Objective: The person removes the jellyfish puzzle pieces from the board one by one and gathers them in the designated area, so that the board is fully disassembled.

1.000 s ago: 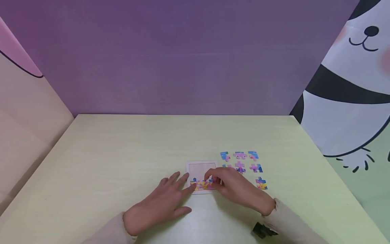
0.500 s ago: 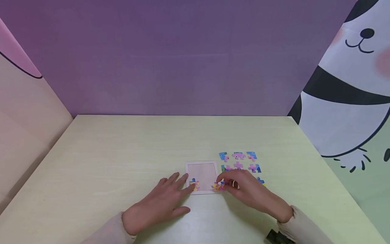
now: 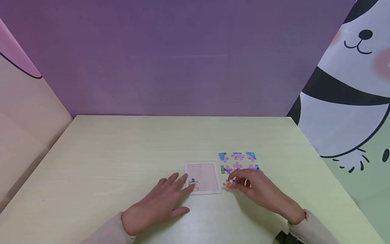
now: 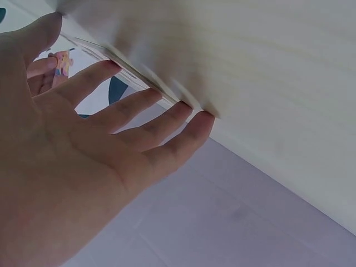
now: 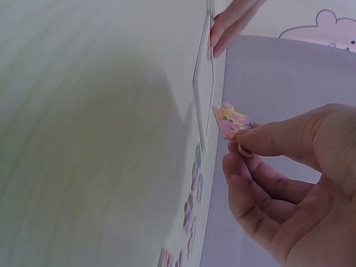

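My right hand (image 3: 259,186) pinches a yellow and pink jigsaw piece (image 5: 232,122) between thumb and forefinger, just right of the puzzle tray. In the right wrist view the piece is raised off the table. The square puzzle tray (image 3: 203,162) has a pale rim and a bare inside, apart from one jigsaw piece (image 3: 193,183) in its near left corner. With fingers spread, my left hand (image 3: 161,203) rests at the tray's left side, its forefinger touching that corner piece. The left wrist view shows its fingertips (image 4: 203,118) against the table and tray edge.
Loose pieces lie in rows right of the tray, among them a pink piece with eyes (image 3: 238,156) and a blue corner piece (image 3: 251,156). My right hand partly covers the nearer ones. A purple wall (image 3: 182,61) borders the pale table (image 3: 122,142) at the back.
My right hand has moved right, lifting the jigsaw piece out of the tray's near row and carrying it past the right rim. My left hand stays almost still.
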`<action>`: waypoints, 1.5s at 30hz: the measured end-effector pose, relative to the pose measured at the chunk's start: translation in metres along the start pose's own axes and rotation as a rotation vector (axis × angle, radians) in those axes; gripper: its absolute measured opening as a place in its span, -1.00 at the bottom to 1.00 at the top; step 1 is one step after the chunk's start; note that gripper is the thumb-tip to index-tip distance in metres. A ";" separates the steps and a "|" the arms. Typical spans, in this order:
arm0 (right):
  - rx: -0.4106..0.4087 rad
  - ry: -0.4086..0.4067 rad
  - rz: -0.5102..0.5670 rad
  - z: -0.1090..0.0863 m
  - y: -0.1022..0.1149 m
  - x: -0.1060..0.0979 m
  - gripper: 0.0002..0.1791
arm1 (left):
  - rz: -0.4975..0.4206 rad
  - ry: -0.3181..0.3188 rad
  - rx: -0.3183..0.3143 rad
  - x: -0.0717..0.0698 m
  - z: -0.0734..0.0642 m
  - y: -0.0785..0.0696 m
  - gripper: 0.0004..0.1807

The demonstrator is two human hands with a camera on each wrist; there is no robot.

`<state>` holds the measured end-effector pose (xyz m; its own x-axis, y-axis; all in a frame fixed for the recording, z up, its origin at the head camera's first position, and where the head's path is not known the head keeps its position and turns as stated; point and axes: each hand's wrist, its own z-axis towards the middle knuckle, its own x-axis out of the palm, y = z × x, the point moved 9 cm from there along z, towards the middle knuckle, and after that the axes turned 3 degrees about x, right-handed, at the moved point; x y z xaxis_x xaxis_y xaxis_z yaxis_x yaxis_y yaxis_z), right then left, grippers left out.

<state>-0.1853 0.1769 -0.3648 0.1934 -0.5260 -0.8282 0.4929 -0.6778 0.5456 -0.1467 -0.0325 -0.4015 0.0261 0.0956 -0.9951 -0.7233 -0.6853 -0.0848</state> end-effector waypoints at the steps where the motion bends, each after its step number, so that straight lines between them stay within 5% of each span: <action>1: 0.001 -0.008 -0.006 -0.001 -0.002 -0.002 -0.76 | 0.000 -0.003 0.001 0.000 0.000 0.000 -0.32; 18: 0.146 0.054 -0.024 -0.009 -0.042 -0.008 -0.78 | -0.045 0.008 -0.010 -0.001 -0.001 0.001 -0.32; 45: 0.175 0.010 -0.202 -0.003 -0.036 -0.001 -0.78 | -0.016 -0.021 0.007 -0.003 -0.001 0.000 -0.33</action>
<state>-0.2009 0.2033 -0.3839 0.1146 -0.3670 -0.9231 0.3686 -0.8472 0.3826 -0.1460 -0.0340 -0.3991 0.0233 0.1214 -0.9923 -0.7275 -0.6787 -0.1001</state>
